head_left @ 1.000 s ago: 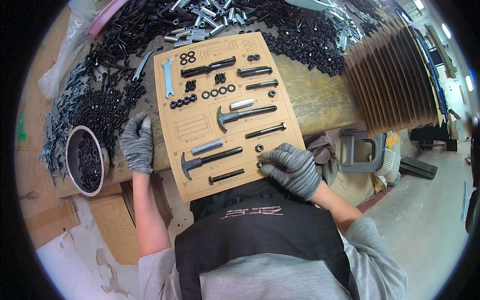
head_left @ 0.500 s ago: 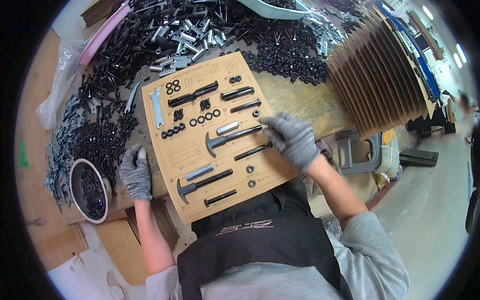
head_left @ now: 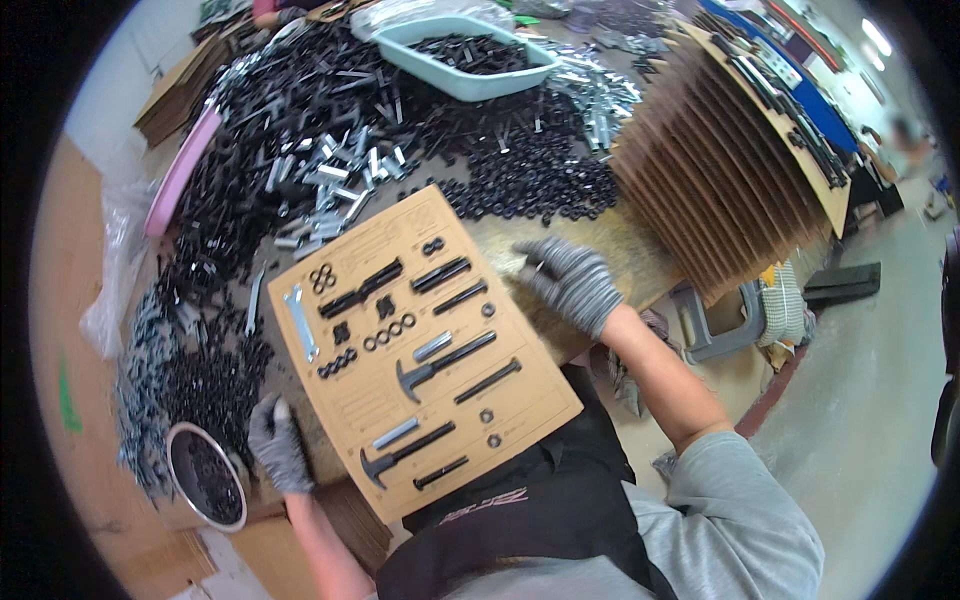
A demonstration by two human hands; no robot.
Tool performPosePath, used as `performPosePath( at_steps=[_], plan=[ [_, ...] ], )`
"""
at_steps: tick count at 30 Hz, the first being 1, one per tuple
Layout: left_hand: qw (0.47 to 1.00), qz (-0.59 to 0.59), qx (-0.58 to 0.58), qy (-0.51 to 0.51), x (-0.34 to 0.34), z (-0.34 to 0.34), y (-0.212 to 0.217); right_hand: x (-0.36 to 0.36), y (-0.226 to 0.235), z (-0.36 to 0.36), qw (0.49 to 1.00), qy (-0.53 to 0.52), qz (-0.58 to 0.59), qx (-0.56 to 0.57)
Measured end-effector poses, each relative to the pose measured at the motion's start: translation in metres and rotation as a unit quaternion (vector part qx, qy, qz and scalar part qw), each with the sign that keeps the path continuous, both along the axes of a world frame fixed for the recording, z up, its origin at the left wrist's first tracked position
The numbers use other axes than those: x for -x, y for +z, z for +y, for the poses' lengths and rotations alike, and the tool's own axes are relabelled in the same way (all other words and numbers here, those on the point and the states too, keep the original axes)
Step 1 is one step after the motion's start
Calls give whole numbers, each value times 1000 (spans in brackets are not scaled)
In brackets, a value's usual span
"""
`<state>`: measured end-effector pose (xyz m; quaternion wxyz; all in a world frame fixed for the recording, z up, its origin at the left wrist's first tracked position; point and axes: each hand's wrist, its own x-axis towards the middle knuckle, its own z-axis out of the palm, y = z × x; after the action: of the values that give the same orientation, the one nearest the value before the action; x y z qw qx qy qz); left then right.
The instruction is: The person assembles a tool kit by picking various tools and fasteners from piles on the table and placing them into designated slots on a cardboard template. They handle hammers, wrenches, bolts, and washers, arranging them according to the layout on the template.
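A tan cardboard display board (head_left: 520,415) lies in front of me on the table, with black bolts, washers, two small hammers and a silver wrench set into its cutouts. My left hand (head_left: 277,443), in a grey glove, rests on the table at the board's near left edge, beside a metal bowl of black parts (head_left: 205,474). My gloved right hand (head_left: 572,281) hovers over the bare tabletop just right of the board's far right edge, fingers spread and holding nothing.
Heaps of black washers, bolts (head_left: 530,175) and silver pieces (head_left: 340,170) cover the far table. A pale blue tray of black parts (head_left: 470,55) sits at the back. A fanned stack of cardboard boards (head_left: 720,170) stands on the right. A pink tray (head_left: 185,165) lies left.
My right hand lifted off the board's near right corner and moved away from me to the bare table past its far right edge. The left hand stayed near the bowl.
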<state>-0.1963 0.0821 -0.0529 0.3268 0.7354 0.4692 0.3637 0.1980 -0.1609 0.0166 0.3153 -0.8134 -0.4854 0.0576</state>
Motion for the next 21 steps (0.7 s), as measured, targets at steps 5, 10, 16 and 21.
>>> performPosePath(
  at_steps=[5, 10, 16, 21],
  plan=[
    [991, -17, 91, -97, -74, -12, 75, -92, -16, -22, 992, -107, -65, 26],
    [932, 10, 53, -358, -231, -62, 110, -92, -25, 6, 987, -68, -124, 73],
    [866, 294, -127, -384, -358, -81, 75, -89, -29, -3, 993, -116, -8, 31],
    [831, 410, -180, -329, -388, -91, 54, -95, -22, -43, 985, -147, 88, 30]
  ],
)
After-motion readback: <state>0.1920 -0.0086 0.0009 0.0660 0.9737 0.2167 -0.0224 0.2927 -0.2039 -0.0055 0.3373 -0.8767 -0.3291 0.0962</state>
